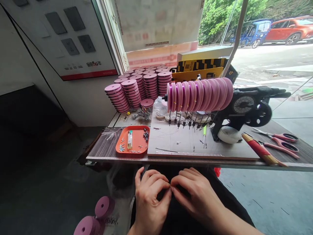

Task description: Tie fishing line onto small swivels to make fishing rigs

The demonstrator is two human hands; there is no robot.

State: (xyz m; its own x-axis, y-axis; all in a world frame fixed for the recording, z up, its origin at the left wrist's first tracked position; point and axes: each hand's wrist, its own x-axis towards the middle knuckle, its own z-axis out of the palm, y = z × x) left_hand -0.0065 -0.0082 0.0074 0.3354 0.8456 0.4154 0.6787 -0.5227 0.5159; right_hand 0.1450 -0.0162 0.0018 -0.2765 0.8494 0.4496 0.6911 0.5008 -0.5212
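Observation:
Below the table's front edge, my left hand [153, 192] and my right hand [193, 189] meet over my lap. Thumb and forefinger are pinched together on each, with the fingertips almost touching. Whatever they pinch is too small to make out. Above them on a white board [166, 137] lie a thin metal needle-like tool [166, 149] and a green-handled tool [204, 132]. A row of pink spools [200, 94] sits on the shaft of a black winding machine [244, 104], with small black weights hanging below.
An orange tray [119, 143] with a lighter [129, 139] and small parts is at left. Stacked pink spools [133, 93] stand behind it. At right lie scissors [281, 140] and a brush [261, 148]. More spools [104, 207] are low at left.

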